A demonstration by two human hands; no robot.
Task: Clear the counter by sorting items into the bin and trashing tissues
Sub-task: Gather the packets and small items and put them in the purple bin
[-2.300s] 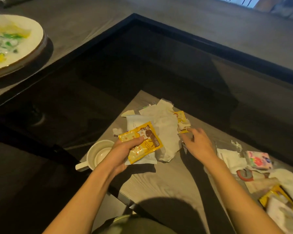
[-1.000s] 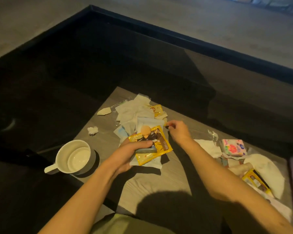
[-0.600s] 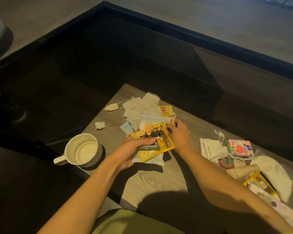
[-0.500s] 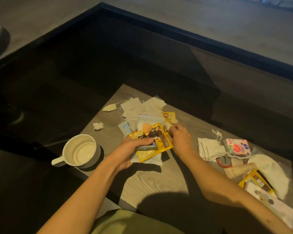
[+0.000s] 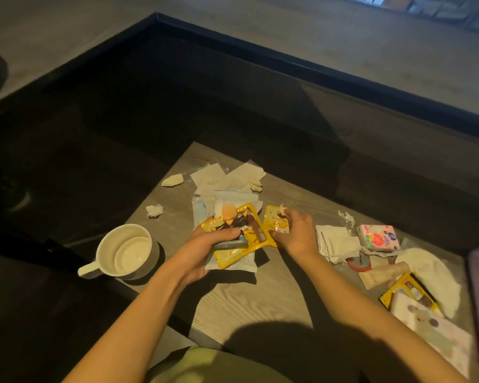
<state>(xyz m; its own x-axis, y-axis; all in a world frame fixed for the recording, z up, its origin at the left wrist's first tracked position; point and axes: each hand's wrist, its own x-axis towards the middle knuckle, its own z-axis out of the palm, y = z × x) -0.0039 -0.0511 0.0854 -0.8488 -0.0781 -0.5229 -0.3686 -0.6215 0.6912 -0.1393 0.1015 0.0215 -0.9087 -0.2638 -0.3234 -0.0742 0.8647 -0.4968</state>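
Note:
My left hand (image 5: 205, 251) grips a stack of packets just above the wooden counter (image 5: 249, 297): a large yellow snack packet (image 5: 241, 233) on top, white packets under it. My right hand (image 5: 295, 234) is closed on a small yellow packet (image 5: 274, 221) right beside the stack. Behind them lie flat white tissues (image 5: 227, 179), a crumpled tissue ball (image 5: 154, 210) and a small cream scrap (image 5: 173, 180). No bin shows in the view.
A white mug (image 5: 125, 251) stands at the counter's left edge. To the right lie a folded white tissue (image 5: 336, 241), a pink tissue pack (image 5: 378, 239), a red tape roll (image 5: 357, 262), another yellow packet (image 5: 407, 293) and white paper (image 5: 432, 324). A dark drop surrounds the counter.
My right hand picked the small yellow packet off the tissue pile and brought it next to the stack in my left hand. The left hand kept its hold throughout.

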